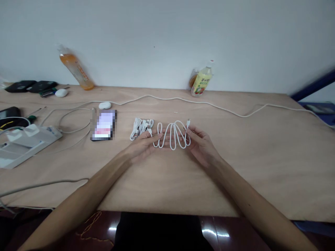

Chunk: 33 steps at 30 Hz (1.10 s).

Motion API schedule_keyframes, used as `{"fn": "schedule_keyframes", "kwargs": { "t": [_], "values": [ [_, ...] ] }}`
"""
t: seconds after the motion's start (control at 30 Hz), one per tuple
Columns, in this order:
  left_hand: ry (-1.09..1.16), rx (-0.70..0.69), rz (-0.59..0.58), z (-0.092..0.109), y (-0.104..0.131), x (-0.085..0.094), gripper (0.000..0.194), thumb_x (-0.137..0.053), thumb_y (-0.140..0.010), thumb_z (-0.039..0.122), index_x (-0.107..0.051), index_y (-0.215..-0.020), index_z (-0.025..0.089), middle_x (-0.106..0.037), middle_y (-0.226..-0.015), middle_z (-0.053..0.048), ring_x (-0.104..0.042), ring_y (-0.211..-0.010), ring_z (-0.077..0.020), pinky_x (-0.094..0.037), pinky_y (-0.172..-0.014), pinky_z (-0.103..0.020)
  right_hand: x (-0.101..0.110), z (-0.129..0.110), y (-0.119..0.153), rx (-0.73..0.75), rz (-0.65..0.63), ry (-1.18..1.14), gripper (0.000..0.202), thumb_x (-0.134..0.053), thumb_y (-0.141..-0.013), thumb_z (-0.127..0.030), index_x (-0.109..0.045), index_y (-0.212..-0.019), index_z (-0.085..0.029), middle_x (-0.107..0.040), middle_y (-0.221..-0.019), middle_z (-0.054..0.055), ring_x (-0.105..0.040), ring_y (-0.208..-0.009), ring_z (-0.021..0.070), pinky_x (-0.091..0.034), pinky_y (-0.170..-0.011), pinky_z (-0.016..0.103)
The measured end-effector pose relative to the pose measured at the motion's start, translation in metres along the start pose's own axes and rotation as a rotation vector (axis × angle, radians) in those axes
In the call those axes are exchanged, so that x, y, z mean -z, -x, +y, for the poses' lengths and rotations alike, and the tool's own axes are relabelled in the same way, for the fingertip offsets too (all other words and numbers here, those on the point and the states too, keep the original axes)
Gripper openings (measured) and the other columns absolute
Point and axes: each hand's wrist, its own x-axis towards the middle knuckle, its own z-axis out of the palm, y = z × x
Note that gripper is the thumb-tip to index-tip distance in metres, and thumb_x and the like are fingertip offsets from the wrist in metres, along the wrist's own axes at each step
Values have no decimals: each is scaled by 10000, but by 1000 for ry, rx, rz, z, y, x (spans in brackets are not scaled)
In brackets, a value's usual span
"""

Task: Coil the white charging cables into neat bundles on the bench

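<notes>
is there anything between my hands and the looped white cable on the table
Nothing visible. The left hand and right hand already touch the looped white cable from either side. The bundled cable lies just left, clear of them.

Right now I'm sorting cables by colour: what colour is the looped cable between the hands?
White: the looped cable shows best in the head view.

Both forearms are bare, no sleeves, watch or rings visible, with possibly dark clothing at the lap.
</notes>
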Motion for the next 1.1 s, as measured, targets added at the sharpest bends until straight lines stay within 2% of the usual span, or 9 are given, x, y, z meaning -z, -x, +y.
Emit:
{"fn": "schedule_keyframes", "kwargs": {
  "t": [0.17, 0.37, 0.6, 0.77, 1.1],
  "values": [
    [12, -3, 52, 1, 0, 0, 242, -633, -1057, 139, -797, -1235, 128, -814, -1335, -198, -797, -1234, -328, -582, -1164, -547, 1, 2, -1, 24, 27, -8, 318, -1050, -698, -442, -834, -853, -266, -816, -870, 0, -742, -763, 161, -646, -785, 305],
    [44, 4, 66, 3, 1, -2, 233, -620, -1072, 141, -789, -1231, 120, -828, -1285, -204, -792, -1249, -330, -565, -1184, -555, -1, 2, -2, 26, 65, -11, 396, -1083, -611, -501, -840, -824, -272, -813, -853, -20, -728, -764, 142, -626, -759, 274],
    [32, 3, 84, 3, 0, -2, 233, -614, -1075, 133, -784, -1233, 119, -833, -1273, -200, -836, -1123, -304, -587, -1156, -540, 0, 4, -2, 55, 110, 14, 369, -1074, -624, -475, -842, -824, -269, -827, -888, 2, -734, -805, 167, -611, -770, 298],
    [46, 7, 91, 2, 0, 0, 252, -622, -1071, 131, -775, -1270, 114, -828, -1274, -210, -823, -1163, -327, -576, -1163, -571, 1, 5, -2, 61, 134, 48, 300, -1037, -679, -421, -839, -845, -268, -842, -964, 22, -747, -850, 187, -600, -792, 322],
    [18, 1, 74, 3, 0, -1, 261, -624, -1083, 171, -771, -1293, 124, -834, -1255, -210, -808, -1202, -334, -588, -1150, -563, 1, 3, -2, 32, 113, -1, 334, -1061, -656, -432, -828, -826, -264, -812, -854, 7, -724, -805, 176, -605, -775, 314]
  ]
}}
